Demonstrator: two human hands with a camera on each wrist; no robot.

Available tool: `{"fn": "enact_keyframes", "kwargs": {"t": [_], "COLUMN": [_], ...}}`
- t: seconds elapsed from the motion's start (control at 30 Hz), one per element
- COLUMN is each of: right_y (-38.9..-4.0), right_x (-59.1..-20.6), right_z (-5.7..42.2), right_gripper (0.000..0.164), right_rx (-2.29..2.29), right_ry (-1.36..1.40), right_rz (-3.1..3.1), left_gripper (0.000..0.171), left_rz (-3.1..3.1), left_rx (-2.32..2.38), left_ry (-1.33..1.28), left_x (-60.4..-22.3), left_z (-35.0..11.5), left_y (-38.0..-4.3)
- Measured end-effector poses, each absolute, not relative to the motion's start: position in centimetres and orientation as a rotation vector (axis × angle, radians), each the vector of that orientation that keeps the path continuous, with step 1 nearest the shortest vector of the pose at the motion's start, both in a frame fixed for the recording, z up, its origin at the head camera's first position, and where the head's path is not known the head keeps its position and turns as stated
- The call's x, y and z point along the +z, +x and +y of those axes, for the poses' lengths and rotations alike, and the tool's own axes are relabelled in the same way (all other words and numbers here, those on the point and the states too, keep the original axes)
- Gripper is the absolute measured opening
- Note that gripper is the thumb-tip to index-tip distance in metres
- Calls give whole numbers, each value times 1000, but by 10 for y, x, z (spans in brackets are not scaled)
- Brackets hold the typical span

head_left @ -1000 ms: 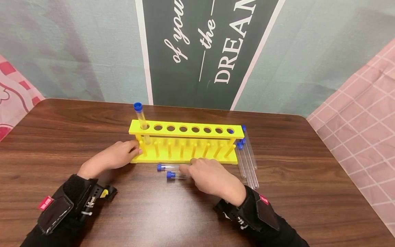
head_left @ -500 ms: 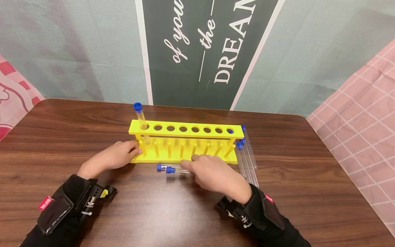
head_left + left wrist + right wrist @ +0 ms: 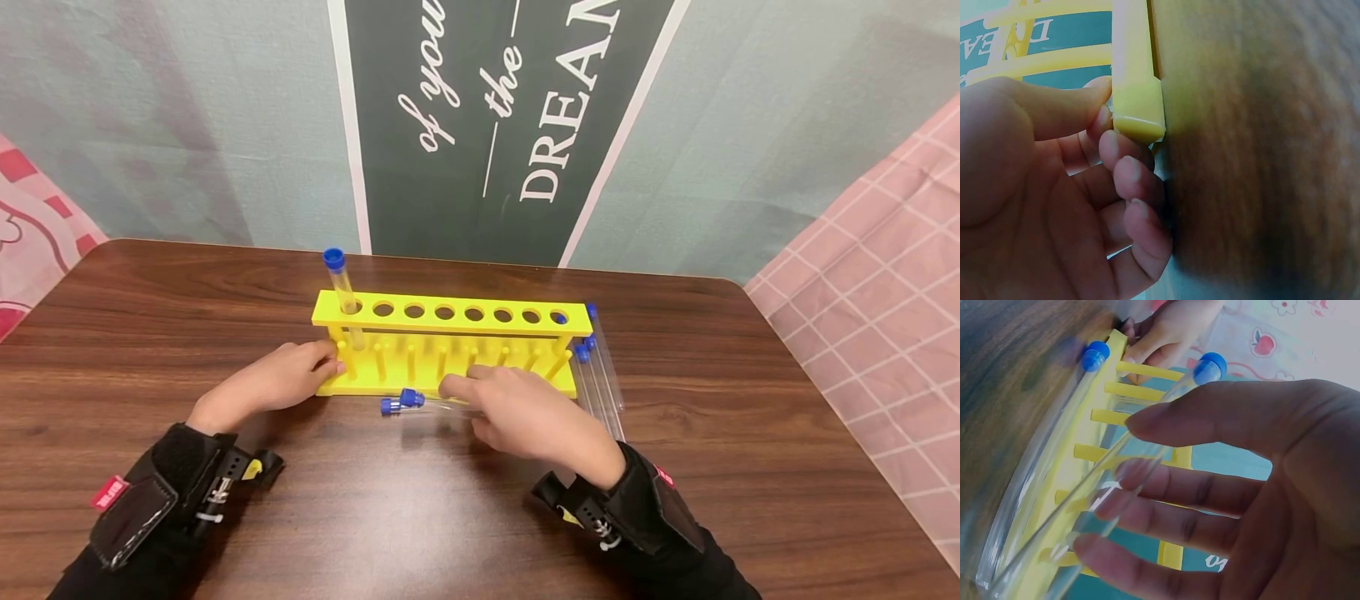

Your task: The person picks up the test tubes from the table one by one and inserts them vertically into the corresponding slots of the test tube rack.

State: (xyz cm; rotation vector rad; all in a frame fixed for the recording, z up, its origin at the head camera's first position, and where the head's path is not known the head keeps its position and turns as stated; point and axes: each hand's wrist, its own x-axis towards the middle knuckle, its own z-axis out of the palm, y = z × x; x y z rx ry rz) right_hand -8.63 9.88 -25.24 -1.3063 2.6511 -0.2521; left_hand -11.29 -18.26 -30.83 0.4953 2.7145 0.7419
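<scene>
In the yellow rack (image 3: 459,322) toward the desk's (image 3: 330,517) far edge, standing in the leftmost hole: a clear, blue-capped tube (image 3: 343,290). Pinched aslant between the right hand's (image 3: 528,414) thumb and fingertips: a second tube (image 3: 1087,514), above a third tube (image 3: 389,407) lying along the rack's near side. Clamped in the left hand (image 3: 288,379): the rack's left end.

Head view bright, fairly even; light probably from overhead, source out of frame. Pale glare on the table (image 3: 367,525), soft shadow under the left hand (image 3: 288,377). Left wrist view dimmer, bluish, table smeared. Right wrist view: cloth (image 3: 1319,347) washed out upper right, held tube (image 3: 1088,517) streaked with reflections.
</scene>
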Motion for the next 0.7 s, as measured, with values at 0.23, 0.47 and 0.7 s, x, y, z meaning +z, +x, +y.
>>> {"fn": "enact_keyframes", "kwargs": {"t": [0.23, 0.47, 0.7], "right_y": [-88, -90, -91], "right_x": [-249, -245, -242], "right_z": [101, 102, 105], "right_gripper": [33, 33, 33], "right_rx": [-395, -524, -717], "right_ry": [-1299, -1335, -1311], "right_rz": [2645, 2659, 2648], "left_gripper": [17, 18, 18], "left_rz": [2714, 2704, 2701], "left_rx": [736, 740, 737], "left_ry": [492, 484, 480], "left_x": [-307, -307, -308], "left_z": [-183, -183, -183], "left_y": [-113, -113, -114]}}
